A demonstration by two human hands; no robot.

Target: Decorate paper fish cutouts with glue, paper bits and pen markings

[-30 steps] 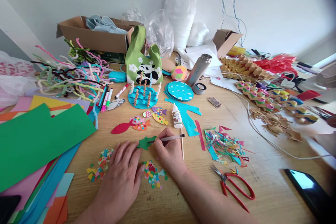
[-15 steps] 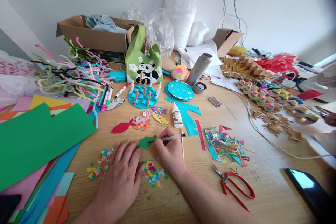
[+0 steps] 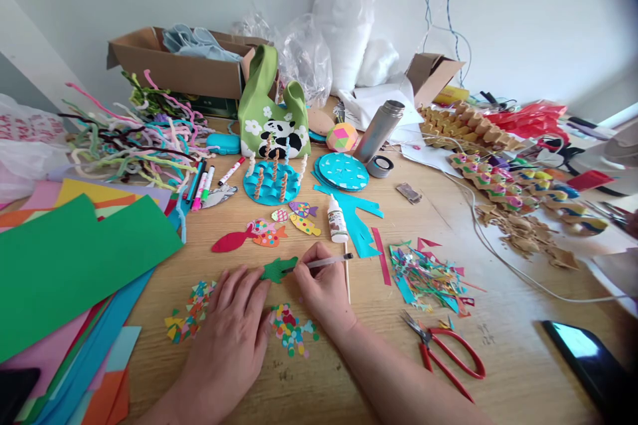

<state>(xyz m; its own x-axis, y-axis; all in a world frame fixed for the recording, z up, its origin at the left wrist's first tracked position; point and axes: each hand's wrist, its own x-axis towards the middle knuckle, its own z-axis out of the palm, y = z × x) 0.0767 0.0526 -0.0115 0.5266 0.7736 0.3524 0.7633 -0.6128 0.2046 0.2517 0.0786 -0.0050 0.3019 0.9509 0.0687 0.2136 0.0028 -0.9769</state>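
A small green paper fish [image 3: 274,270] lies on the wooden table [image 3: 199,372]. The fingertips of my left hand [image 3: 233,319] rest on its left end, fingers lying flat and slightly apart. My right hand [image 3: 321,285] grips a dark-tipped pen [image 3: 326,262], whose point meets the fish's right part. Beside my left hand are two piles of paper dots and bits [image 3: 289,329]. Behind the green fish lie a red paper fish [image 3: 232,240] and several patterned ones [image 3: 305,224]. A white glue bottle [image 3: 337,219] lies beyond my right hand.
Green card sheets [image 3: 80,265] cover the left side. Red-handled pliers [image 3: 443,348], paper scraps [image 3: 428,275] and a phone [image 3: 583,352] are to the right. Behind stand a panda bag [image 3: 274,123] and a steel flask [image 3: 379,131]. A white cable [image 3: 503,265] crosses the right side.
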